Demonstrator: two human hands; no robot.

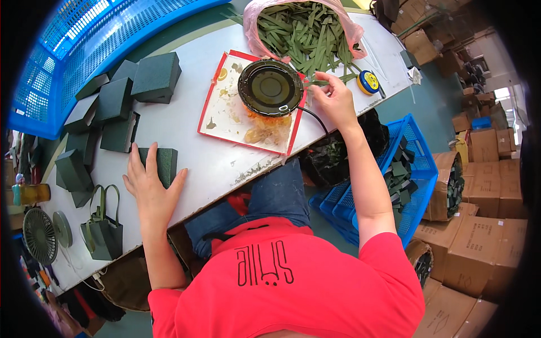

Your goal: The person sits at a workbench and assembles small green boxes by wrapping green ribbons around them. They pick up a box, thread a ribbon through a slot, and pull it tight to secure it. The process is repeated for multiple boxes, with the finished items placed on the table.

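Observation:
My left hand (151, 188) spans a small dark green box (167, 162) on the table, its thumb at the right side and its fingers spread over the left and far sides. Between thumb and fingertips, my right hand (336, 104) pinches a green ribbon strip (313, 83) beside the rim of a round black hot pan (269, 85). Dark liquid, perhaps melted glue, lies in the pan. It stands on a white, red-edged board (217, 115) stained with yellowish residue. Behind it, a pink plastic bag (253, 25) is full of similar green strips (307, 34).
Several dark green boxes (156, 76) are piled at the left, near a small handled green bag (105, 236) and a fan (40, 235). A blue crate (90, 62) borders the far left. A yellow-blue round tin (368, 81) sits right; another blue crate (422, 169) holds green pieces.

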